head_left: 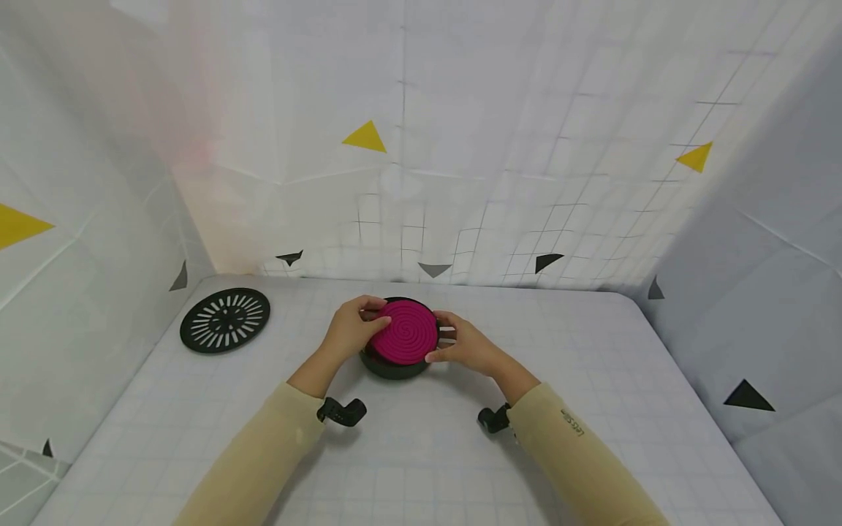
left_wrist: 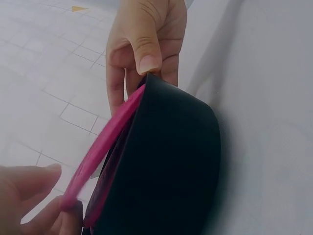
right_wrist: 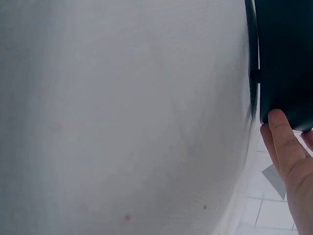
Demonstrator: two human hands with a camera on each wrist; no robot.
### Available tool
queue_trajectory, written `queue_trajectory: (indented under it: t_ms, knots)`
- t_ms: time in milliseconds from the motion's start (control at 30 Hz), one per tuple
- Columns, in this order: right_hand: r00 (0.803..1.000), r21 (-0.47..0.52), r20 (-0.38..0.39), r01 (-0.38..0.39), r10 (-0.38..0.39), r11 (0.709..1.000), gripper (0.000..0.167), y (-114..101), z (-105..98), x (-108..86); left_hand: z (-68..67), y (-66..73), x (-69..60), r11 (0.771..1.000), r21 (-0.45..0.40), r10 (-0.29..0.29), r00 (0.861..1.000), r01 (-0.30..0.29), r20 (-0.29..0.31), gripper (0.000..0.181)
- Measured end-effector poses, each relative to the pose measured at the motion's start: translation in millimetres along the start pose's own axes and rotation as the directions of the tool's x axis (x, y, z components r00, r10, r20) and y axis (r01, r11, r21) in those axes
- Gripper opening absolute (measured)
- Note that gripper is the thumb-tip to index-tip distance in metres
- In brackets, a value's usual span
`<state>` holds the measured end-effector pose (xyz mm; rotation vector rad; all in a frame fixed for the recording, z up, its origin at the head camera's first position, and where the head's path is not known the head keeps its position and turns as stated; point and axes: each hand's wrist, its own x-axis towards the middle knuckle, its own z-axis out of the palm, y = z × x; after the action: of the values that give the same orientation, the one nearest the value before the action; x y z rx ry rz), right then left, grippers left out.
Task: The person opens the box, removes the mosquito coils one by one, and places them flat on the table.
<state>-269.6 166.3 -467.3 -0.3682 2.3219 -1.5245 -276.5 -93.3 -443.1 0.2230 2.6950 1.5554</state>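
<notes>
A pink spiral mosquito coil [head_left: 406, 332] sits tilted at the mouth of a round black coil holder [head_left: 393, 371], its left side raised above the rim in the left wrist view. My left hand [head_left: 349, 327] holds the coil's raised edge, thumb over its face and fingers at the edge. On the other side my right hand [head_left: 470, 345] grips the holder, thumb at the rim and fingers against the outer wall [right_wrist: 293, 63]. The holder's inside is mostly hidden under the coil.
A round black slotted lid [head_left: 225, 320] lies flat at the table's back left. The white table [head_left: 421, 453] is enclosed by pale sheet walls [head_left: 460, 88] with yellow and black triangles. Dark wrist cameras [head_left: 343, 413] stick out from both sleeves.
</notes>
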Motion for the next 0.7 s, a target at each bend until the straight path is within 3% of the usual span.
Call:
queue_trajectory:
  t_ms: [233,700]
  knots:
    - [1.0,0.001,-0.002,0.003,-0.003,1.0,0.097,2.1,-0.4,0.2,0.0,-1.3,-1.2,0.995,-0.097,-0.024,1.0,0.026,0.018,0.039]
    - [1.0,0.005,-0.001,0.009,-0.009,1.0,0.098,2.2,-0.5,0.1,0.0,0.2,-4.4,0.987,-0.149,-0.052,0.997,0.06,0.06,0.047]
